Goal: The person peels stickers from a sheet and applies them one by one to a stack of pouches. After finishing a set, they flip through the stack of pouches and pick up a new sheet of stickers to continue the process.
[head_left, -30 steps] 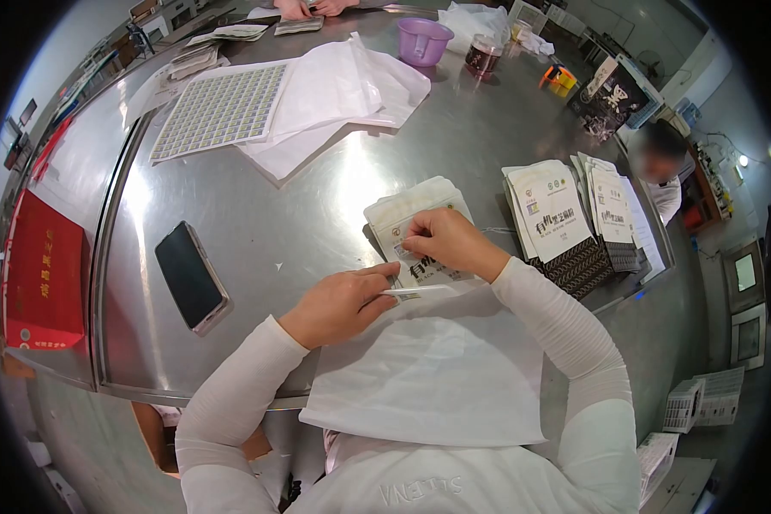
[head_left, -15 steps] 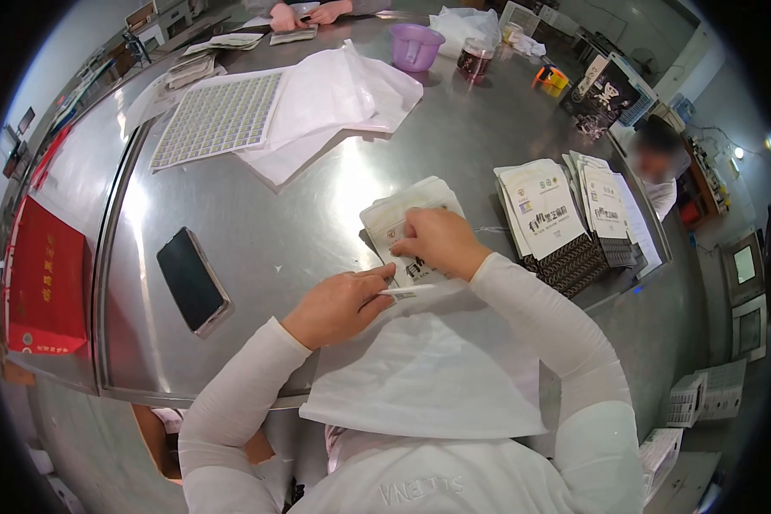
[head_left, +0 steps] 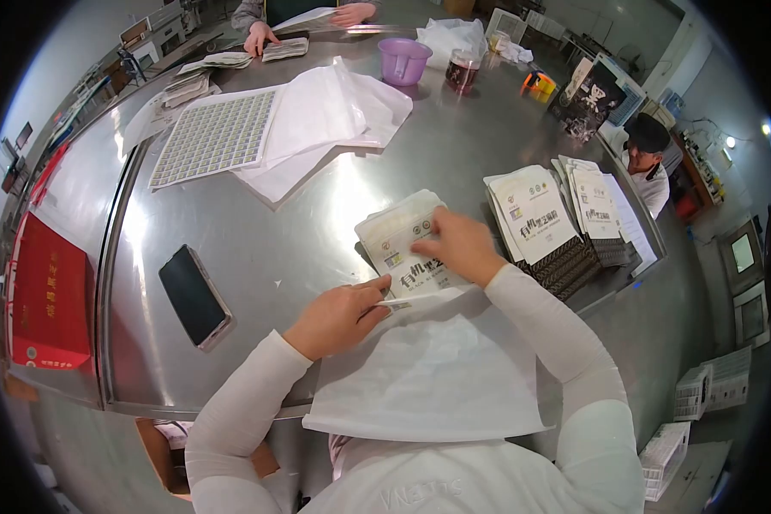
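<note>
A stack of printed pouches (head_left: pixel 403 257) lies at the centre of the frame on the metal table (head_left: pixel 308 231), between the two hands and slightly tilted, with its lower edge towards the person. The left hand (head_left: pixel 337 317) is at the stack's lower left corner, its fingers together and reaching to the pouches, its thumb below them; the corner of a white sheet (head_left: pixel 437 368) is pinched between thumb and fingers. This sheet spreads from the bottom of the stack over the table edge to the lower middle of the frame. The right hand (head_left: pixel 464 247) comes in from the right over the upper pouch, covering part of its print. Its fingers are bent, with thumb and fingertips at the pouch's face; whether they pinch anything, I cannot tell.

Right of the right hand, well apart from the stack, stand two groups of similar pouches (head_left: pixel 535 214) with dark patterned lower parts. A phone (head_left: pixel 194 295) lies left of the left hand, and a red bag (head_left: pixel 50 295) is at the far left. In the upper left, a sticker sheet (head_left: pixel 214 137) lies beside loose white sheets (head_left: pixel 317 128). A purple cup (head_left: pixel 404 62) and a jar (head_left: pixel 463 70) stand near the top, while a co-worker's hands (head_left: pixel 351 14) are at the top edge.
</note>
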A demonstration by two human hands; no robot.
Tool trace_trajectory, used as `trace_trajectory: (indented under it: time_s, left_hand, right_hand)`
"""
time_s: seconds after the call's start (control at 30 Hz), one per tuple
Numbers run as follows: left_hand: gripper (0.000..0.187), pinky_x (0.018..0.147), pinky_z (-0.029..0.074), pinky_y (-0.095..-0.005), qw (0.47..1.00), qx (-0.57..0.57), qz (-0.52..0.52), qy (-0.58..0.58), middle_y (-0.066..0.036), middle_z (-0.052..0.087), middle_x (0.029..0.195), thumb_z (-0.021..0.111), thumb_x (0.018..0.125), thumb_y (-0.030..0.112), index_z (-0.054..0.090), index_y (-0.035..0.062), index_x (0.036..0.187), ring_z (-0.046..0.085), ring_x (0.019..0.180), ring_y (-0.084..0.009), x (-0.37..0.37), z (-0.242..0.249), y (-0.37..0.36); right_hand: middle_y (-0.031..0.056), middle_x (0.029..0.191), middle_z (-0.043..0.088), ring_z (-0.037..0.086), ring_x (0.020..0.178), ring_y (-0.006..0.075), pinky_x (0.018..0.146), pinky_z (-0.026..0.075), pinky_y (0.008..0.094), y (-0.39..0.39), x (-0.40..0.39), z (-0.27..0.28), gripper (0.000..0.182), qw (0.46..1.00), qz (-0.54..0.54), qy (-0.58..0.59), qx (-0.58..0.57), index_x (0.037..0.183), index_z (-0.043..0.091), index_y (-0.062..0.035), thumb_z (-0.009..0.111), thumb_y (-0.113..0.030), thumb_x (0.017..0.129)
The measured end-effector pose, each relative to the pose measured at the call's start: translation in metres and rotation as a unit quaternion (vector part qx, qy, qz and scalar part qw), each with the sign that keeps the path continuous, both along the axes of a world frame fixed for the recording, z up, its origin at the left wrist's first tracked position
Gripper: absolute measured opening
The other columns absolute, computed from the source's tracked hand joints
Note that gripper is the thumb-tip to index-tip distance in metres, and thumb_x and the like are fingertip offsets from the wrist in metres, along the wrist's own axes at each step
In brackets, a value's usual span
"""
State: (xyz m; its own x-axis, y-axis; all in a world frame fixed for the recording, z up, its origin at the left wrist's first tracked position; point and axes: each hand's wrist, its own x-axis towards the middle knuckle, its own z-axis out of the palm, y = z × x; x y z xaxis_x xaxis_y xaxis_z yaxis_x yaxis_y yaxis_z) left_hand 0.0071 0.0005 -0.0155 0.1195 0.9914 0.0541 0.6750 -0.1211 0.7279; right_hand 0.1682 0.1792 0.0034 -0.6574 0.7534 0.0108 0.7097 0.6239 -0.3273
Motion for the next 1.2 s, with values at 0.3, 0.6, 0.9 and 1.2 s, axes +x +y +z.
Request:
trace_trajectory:
  time_s: [0.3,0.6,0.9,1.2]
  left_hand:
    - [0.023,0.077,0.050,-0.0395,1.000,0.005,-0.007,-0.001,-0.013,0.056,0.130,0.057,0.090,0.021,0.064,-0.0003,0.091,0.063,0.084,-0.0355,-0.002,-0.001,0.002]
    - [0.019,0.075,0.048,-0.0401,0.998,0.038,-0.013,-0.044,-0.016,0.065,0.098,0.058,0.090,0.018,0.064,0.0002,0.091,0.061,0.084,-0.0339,-0.001,0.007,0.000]
    - [0.024,0.061,0.045,-0.0465,1.000,-0.024,-0.011,0.015,-0.021,0.058,0.072,0.059,0.090,0.025,0.059,0.0020,0.082,0.058,0.068,-0.0402,0.004,0.003,-0.004]
    - [0.024,0.056,0.045,-0.0317,0.989,-0.114,0.060,-0.072,-0.006,0.062,0.065,0.063,0.090,0.026,0.066,0.0026,0.095,0.054,0.057,-0.0132,0.003,-0.007,-0.008]
  right_hand:
    - [0.0143,0.118,0.047,0.048,0.108,0.0320,0.081,0.048,0.0417,0.011,0.023,-0.027,0.054,0.994,-0.004,0.078,0.079,0.117,0.052,-0.0050,0.074,-0.035,0.078]
    - [-0.0053,0.080,0.058,0.049,0.074,0.0016,0.067,0.043,0.0196,0.016,0.048,0.013,0.013,0.880,-0.004,0.419,-0.223,0.097,0.061,-0.0023,0.062,-0.014,0.092]
    - [0.0158,0.109,0.062,0.060,0.097,0.0245,0.079,0.049,0.0376,0.154,0.152,0.011,0.037,0.937,-0.154,0.016,0.312,0.112,0.057,-0.0025,0.068,-0.023,0.083]
    - [0.0062,0.101,0.061,0.058,0.101,0.0252,0.080,0.049,0.0418,-0.065,0.042,0.002,0.042,0.962,0.261,0.075,0.022,0.111,0.058,-0.0099,0.070,-0.036,0.080]
